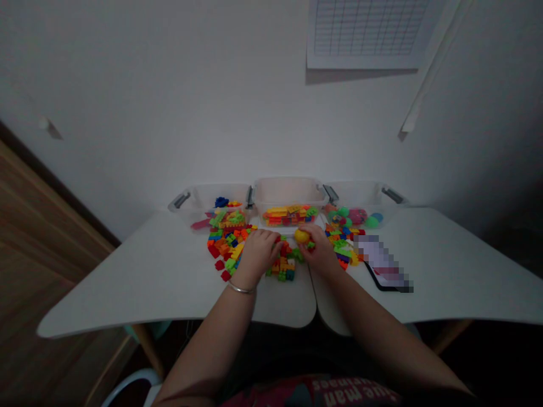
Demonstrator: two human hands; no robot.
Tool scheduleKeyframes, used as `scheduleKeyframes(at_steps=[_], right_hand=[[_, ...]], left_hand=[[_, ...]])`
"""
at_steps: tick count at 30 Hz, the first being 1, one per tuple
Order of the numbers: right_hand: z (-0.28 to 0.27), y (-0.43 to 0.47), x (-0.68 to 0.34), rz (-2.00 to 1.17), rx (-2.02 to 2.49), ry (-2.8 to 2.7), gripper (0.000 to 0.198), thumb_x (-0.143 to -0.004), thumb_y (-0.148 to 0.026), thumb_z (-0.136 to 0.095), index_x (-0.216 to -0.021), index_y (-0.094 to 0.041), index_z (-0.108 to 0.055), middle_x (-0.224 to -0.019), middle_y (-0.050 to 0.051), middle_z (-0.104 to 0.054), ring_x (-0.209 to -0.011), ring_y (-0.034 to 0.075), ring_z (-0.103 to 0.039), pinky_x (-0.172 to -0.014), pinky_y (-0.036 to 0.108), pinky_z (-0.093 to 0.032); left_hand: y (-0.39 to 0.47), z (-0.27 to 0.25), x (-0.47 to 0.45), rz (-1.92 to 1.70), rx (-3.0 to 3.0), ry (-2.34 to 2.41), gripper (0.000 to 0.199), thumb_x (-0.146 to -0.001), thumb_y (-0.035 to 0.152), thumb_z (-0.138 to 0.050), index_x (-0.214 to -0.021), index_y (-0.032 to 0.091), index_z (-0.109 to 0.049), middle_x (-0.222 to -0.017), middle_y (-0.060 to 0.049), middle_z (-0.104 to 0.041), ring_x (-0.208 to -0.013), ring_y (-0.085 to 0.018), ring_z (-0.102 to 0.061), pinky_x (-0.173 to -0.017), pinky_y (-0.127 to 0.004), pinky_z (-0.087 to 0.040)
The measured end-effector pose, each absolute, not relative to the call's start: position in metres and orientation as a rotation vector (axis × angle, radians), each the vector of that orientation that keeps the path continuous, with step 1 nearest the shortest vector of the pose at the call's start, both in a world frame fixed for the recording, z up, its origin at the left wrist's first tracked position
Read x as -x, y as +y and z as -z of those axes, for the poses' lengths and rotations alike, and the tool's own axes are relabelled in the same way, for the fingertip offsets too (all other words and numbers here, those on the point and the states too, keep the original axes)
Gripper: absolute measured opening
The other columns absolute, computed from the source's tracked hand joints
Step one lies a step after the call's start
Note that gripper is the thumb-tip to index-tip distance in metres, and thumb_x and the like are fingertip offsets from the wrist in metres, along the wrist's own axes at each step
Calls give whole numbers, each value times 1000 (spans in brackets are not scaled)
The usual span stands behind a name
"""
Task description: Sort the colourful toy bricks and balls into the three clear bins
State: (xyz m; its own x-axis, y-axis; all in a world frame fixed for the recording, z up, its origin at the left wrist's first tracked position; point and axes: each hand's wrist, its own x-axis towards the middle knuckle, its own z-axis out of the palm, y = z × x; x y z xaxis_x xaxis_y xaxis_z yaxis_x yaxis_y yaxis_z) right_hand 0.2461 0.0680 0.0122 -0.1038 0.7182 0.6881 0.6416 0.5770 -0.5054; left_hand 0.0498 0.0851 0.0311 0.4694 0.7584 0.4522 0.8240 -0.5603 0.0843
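My right hand pinches a small yellow ball between thumb and fingers, just above the scattered bricks. Over the left part of the pile is my left hand, wearing a silver bracelet. Its fingers curl down with the thumb close to them; a bit of red shows near the fingertips, but what they hold, if anything, is hidden. Loose toy bricks in red, orange, green, yellow and blue lie beneath and between both hands. More bricks spread out left of my left hand.
Three clear plastic bins stand against the wall: the left bin and middle bin hold bricks, the right bin colourful balls. A phone lies on the white table at right. A seam divides the tabletop near my right hand.
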Motion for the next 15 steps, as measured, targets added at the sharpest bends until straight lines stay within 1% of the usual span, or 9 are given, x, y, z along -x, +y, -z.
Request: scheduleKeyframes(at_steps=[2,4,7,10,12,15], right_hand=[[-23,72,-258,40,1155,-1650,33,-84,-25,-51,-116,-21,-56,-118,13,-60,-117,25,-53,-105,46,-40],[-36,77,-274,176,1183,-1513,31,-85,-27,-51,-115,-19,-56,-121,14,-58,-119,25,-51,-105,46,-39],[-51,89,-303,310,1267,-1364,33,-84,-29,-51,-115,-19,-57,-124,14,-54,-120,25,-49,-103,46,-40],[-58,107,-330,365,1376,-1311,36,-84,-28,-48,-117,-17,-58,-122,14,-56,-118,24,-49,-101,43,-40],[-59,119,-343,371,1497,-1303,39,-84,-27,-46,-119,-15,-59,-119,15,-59,-116,26,-50,-98,44,-41],[-57,130,-350,354,1703,-1406,41,-85,-25,-43,-121,-16,-61,-116,14,-64,-108,27,-56,-96,46,-40]], left_hand=[[86,-29,-50,651,2523,-1417,25,-93,35,-47,-102,18,-64,-100,-10,-67,-99,-24,-59,-92,-40,-43],[87,-27,-51,636,2525,-1429,24,-92,32,-49,-104,18,-64,-103,-10,-67,-99,-24,-58,-92,-39,-43],[88,-24,-52,617,2539,-1455,24,-91,30,-49,-105,18,-65,-105,-10,-66,-100,-24,-57,-93,-39,-43],[88,-21,-52,606,2544,-1478,25,-90,29,-50,-106,17,-65,-105,-10,-66,-101,-25,-56,-93,-41,-43],[89,-20,-52,607,2553,-1480,25,-90,29,-51,-106,18,-65,-106,-10,-66,-101,-25,-56,-94,-41,-43],[91,-17,-52,611,2557,-1487,24,-89,28,-51,-106,18,-65,-106,-9,-65,-102,-25,-57,-95,-42,-42]])
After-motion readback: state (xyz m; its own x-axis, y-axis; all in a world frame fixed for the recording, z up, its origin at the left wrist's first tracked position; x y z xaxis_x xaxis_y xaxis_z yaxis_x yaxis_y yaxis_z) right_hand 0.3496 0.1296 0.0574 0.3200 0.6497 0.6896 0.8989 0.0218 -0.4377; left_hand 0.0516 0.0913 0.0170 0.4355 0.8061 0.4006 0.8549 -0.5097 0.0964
